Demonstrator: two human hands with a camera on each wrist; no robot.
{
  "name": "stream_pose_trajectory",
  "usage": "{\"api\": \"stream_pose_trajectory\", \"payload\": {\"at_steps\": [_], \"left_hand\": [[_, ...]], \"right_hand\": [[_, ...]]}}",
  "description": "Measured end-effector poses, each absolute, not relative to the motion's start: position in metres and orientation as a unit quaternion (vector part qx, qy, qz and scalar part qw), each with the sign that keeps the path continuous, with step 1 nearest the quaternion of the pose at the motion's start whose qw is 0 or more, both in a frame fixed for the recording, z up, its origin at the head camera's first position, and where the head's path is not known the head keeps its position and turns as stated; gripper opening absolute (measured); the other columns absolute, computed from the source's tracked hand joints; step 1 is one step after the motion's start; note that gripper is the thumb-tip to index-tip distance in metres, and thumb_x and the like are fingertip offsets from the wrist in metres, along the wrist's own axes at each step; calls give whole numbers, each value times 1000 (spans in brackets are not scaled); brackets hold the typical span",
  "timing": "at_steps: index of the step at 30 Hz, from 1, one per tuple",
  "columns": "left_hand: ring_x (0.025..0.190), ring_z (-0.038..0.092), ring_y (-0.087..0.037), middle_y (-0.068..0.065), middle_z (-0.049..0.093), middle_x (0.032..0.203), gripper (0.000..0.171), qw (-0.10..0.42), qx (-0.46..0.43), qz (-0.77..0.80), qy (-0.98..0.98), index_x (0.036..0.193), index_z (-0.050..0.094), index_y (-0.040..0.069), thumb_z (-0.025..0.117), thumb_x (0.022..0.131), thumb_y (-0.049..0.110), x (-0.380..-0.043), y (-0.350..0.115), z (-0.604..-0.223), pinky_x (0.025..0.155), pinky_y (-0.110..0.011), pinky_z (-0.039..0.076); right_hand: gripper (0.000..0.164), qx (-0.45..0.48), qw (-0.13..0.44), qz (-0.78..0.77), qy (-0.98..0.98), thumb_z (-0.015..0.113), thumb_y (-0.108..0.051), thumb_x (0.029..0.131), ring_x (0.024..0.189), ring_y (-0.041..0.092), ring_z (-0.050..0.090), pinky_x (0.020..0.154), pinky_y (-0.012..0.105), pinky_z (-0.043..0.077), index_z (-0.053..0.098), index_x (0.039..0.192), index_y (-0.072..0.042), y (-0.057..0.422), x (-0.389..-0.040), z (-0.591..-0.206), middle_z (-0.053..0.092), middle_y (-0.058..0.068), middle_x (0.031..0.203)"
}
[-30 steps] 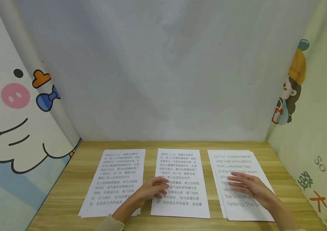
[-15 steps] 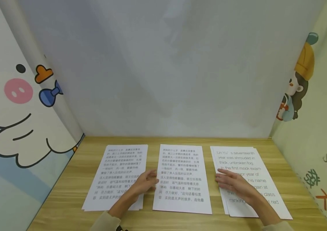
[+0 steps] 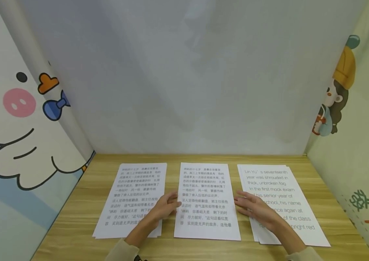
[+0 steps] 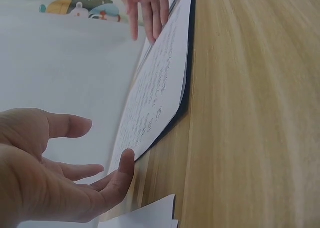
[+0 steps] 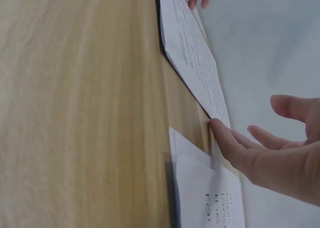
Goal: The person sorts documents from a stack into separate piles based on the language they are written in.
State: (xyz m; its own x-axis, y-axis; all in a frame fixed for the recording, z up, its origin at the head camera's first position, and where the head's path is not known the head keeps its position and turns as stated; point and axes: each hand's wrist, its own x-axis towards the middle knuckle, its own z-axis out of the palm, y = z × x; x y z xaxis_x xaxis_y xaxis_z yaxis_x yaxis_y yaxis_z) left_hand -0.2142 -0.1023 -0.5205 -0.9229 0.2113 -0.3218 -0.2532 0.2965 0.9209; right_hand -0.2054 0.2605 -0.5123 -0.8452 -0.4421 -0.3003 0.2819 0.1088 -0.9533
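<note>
A stack of white paper printed with Chinese text (image 3: 205, 203) lies flat in the middle of the table. At its left edge is my left hand (image 3: 165, 206), fingers loosely bent; in the left wrist view a fingertip (image 4: 127, 160) meets the paper's edge. My right hand (image 3: 257, 211) spans the gap from the right-hand stack, its fingertips at the middle stack's right edge. The right wrist view shows those fingers (image 5: 227, 140) extended, one touching that edge. Neither hand grips anything.
On the left lies another stack of Chinese-text sheets (image 3: 129, 203), slightly uneven. To the right is a stack with English text (image 3: 279, 188), its sheets offset. The wooden table (image 3: 73, 224) is bounded by a pale back wall (image 3: 197, 90) and printed side walls.
My left hand has drawn back from over the middle stack to its left edge. The right hand has moved left from the English sheets. The middle stack has shifted slightly right since half a second ago.
</note>
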Motion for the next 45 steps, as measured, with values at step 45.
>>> {"api": "stream_pose_trajectory", "payload": {"at_steps": [45], "left_hand": [[89, 74, -18, -20, 71, 123, 69, 234, -10, 643, 730, 156, 33, -2, 64, 94, 2, -204, -102, -532, 78, -36, 64]], "right_hand": [[77, -13, 281, -712, 643, 55, -20, 105, 125, 28, 65, 102, 45, 58, 8, 159, 8, 246, -192, -530, 37, 28, 159]]}}
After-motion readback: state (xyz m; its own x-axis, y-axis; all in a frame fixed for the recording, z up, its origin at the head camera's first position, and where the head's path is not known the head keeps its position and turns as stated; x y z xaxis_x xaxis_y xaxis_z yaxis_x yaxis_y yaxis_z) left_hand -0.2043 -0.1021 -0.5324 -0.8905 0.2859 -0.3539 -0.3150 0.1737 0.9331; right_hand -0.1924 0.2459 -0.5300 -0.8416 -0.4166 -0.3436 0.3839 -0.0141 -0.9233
